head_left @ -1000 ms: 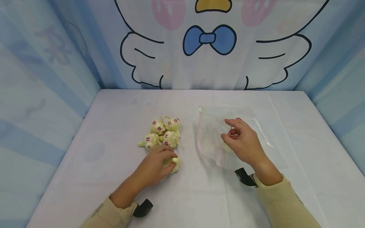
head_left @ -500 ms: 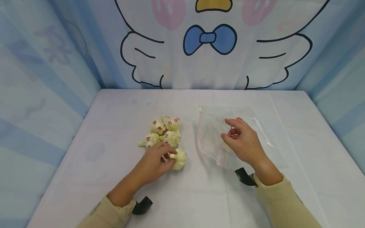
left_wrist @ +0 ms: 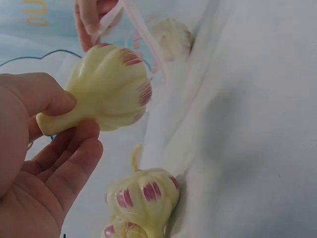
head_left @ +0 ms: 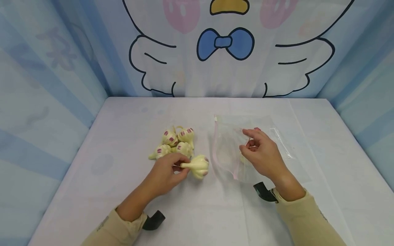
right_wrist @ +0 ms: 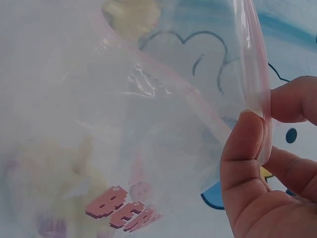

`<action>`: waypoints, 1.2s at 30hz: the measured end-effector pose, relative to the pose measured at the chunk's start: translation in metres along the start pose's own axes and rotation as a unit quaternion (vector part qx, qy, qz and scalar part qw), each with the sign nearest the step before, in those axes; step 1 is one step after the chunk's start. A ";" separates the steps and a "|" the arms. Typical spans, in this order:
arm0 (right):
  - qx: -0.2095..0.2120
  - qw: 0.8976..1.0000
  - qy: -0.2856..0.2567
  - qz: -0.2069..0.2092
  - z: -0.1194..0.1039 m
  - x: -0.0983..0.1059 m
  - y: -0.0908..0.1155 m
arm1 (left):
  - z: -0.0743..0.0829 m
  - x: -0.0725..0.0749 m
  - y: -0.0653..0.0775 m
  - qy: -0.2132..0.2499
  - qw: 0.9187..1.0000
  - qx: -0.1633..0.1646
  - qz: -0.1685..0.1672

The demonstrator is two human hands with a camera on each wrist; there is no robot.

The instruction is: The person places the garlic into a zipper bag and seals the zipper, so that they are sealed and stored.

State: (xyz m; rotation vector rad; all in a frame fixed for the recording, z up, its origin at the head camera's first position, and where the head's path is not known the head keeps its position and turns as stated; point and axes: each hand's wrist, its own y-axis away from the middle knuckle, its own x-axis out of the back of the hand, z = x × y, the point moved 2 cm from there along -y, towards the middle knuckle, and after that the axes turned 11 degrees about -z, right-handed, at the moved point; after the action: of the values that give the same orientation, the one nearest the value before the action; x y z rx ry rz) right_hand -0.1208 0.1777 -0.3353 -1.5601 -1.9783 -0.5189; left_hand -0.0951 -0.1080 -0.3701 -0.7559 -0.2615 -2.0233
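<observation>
Ribbed garlic [head_left: 199, 166] has shifted nearer the clear, pink-edged bag [head_left: 228, 145].

Here's the right hand [right_wrist: 262, 193], pinching the clear bag [right_wrist: 163, 114] by its pink rim [right_wrist: 261, 64]! Red letters [right_wrist: 121, 209] slant below, and lower left blurs what looks like a yellowish bulb [right_wrist: 59, 193].

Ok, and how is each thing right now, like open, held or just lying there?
Plastic bag: mouth open.
Garlic inside the bag: showing through the plastic.
Left hand: pinching one garlic by its stem.
Held garlic: lifted off the table.
Four other garlics: bunched together on the table.
Right hand: pinching the bag's edge.
Curtain: hanging behind the table.
</observation>
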 end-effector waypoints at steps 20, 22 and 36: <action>0.016 1.000 0.014 0.005 -0.001 -0.002 0.002 | 0.006 -0.011 -0.035 0.081 0.997 0.012 0.015; 0.018 1.000 0.014 0.004 -0.002 -0.001 0.002 | 0.007 -0.014 -0.042 0.076 0.997 0.019 0.009; 0.019 1.000 0.000 -0.003 -0.002 0.002 0.003 | 0.005 -0.038 -0.075 0.082 0.995 0.040 -0.026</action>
State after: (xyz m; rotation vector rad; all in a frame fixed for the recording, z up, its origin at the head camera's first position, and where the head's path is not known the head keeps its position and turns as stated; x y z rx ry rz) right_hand -0.1176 0.1783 -0.3325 -1.5306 -1.9825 -0.4814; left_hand -0.1413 -0.0379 -0.3806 -0.5343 -0.2686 -2.0982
